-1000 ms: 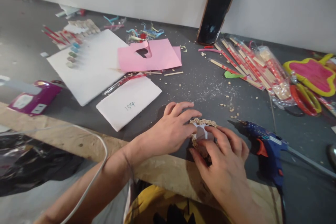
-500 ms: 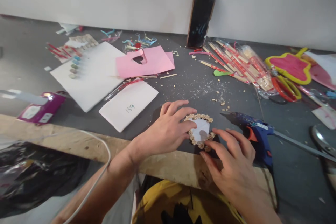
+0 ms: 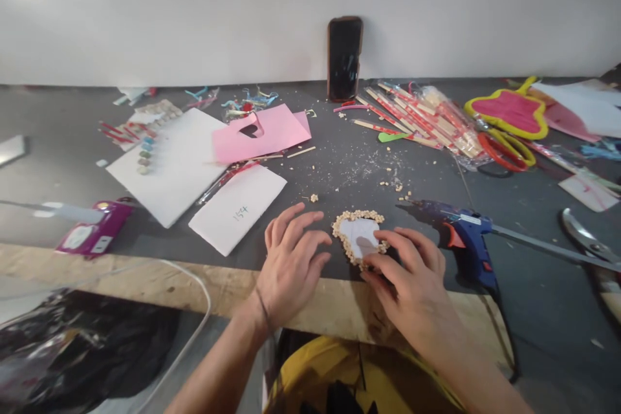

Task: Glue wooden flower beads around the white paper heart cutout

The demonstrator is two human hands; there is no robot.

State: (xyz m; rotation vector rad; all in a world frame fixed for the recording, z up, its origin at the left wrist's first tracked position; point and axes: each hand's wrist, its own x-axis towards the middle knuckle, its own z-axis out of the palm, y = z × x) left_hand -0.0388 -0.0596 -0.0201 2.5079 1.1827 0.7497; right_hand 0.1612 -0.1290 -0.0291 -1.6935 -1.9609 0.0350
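Note:
A white heart-like piece (image 3: pixel 358 236) edged with small beige bead clusters lies near the front edge of the dark table. My right hand (image 3: pixel 412 272) rests at its right and lower edge, fingers spread and touching it. Left of the piece, my left hand (image 3: pixel 295 259) hovers with curled, parted fingers and nothing between them. One small beige cluster (image 3: pixel 314 198) sits on the table beyond my left hand. Just right of my right hand lies a blue glue gun (image 3: pixel 473 233) with an orange trigger, its nozzle pointing left.
White boards (image 3: pixel 169 174), pink paper (image 3: pixel 264 132) and a purple box (image 3: pixel 97 226) are on the left. A phone (image 3: pixel 344 58) leans on the wall. Wrapped sticks (image 3: pixel 417 113), scissors (image 3: pixel 507 150) and pliers (image 3: pixel 582 233) lie right. A white cable (image 3: pixel 201 284) crosses the front edge.
My left hand has let go of the white piece and moved left, away from it. The small beige cluster beyond it now shows. The view has shifted slightly.

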